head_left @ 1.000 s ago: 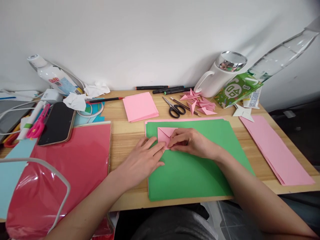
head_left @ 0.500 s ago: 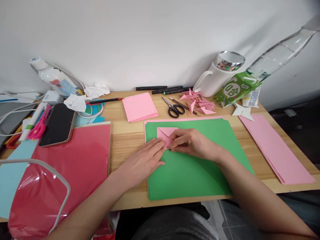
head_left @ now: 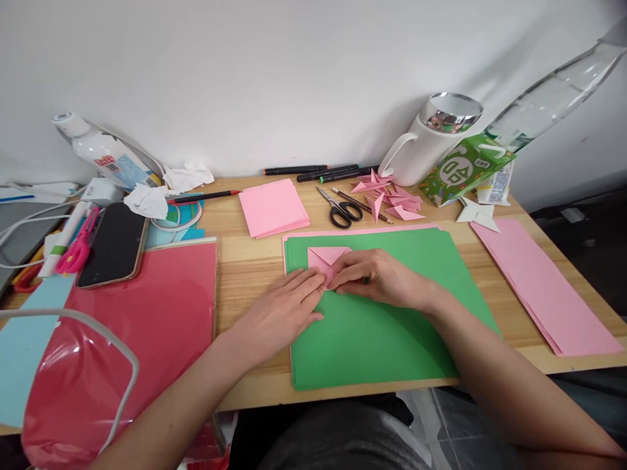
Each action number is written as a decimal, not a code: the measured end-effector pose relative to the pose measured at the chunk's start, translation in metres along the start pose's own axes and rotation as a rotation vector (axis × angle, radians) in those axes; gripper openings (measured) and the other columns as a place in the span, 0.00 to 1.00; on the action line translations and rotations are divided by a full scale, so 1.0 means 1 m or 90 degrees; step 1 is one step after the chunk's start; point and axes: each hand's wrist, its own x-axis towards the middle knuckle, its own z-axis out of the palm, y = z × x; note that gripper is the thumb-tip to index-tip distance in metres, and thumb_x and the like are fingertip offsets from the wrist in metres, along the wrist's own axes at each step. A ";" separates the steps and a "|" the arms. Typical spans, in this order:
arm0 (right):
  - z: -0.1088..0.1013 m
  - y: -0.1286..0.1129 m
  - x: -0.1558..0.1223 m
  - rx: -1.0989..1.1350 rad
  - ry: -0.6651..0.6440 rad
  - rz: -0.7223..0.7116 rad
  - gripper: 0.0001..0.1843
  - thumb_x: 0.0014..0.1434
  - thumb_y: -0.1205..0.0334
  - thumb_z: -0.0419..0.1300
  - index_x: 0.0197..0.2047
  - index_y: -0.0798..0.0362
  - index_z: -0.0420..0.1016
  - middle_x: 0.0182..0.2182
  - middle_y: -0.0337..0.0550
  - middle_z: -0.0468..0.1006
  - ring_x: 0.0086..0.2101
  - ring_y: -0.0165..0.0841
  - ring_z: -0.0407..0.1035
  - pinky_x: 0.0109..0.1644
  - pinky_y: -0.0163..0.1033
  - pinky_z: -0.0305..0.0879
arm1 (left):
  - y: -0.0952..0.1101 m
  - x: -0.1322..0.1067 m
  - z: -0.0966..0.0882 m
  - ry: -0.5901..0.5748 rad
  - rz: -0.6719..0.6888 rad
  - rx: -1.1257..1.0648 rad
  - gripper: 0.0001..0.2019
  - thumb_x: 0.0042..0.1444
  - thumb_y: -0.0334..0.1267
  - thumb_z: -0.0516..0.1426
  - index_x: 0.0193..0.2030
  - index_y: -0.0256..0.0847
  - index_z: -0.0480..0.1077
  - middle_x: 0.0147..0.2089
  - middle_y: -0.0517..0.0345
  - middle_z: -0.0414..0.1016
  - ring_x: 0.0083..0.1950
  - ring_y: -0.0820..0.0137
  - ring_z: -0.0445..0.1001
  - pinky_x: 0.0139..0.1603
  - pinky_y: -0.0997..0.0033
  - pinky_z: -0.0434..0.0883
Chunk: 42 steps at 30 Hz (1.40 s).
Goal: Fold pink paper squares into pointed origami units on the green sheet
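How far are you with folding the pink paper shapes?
A pile of folded pink pieces lies by the scissors, so those look done. One pink paper is half folded: the left hand presses it, the right hand pinches it. A stack of pink squares lies flat, not yet folded.

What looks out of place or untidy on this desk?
Crumpled tissues lie back left by the phone, the only wadded litter on the desk. Nothing looks spilled or torn.

Wooden desk (head_left: 245,261); white wall (head_left: 274,78)
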 end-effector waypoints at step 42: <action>-0.010 0.013 0.002 0.094 0.268 0.259 0.08 0.54 0.60 0.57 0.32 0.56 0.73 0.31 0.43 0.76 0.31 0.32 0.69 0.33 0.35 0.66 | -0.012 -0.002 0.002 0.116 0.022 0.012 0.10 0.63 0.32 0.49 0.47 0.33 0.66 0.52 0.48 0.72 0.62 0.61 0.64 0.64 0.55 0.63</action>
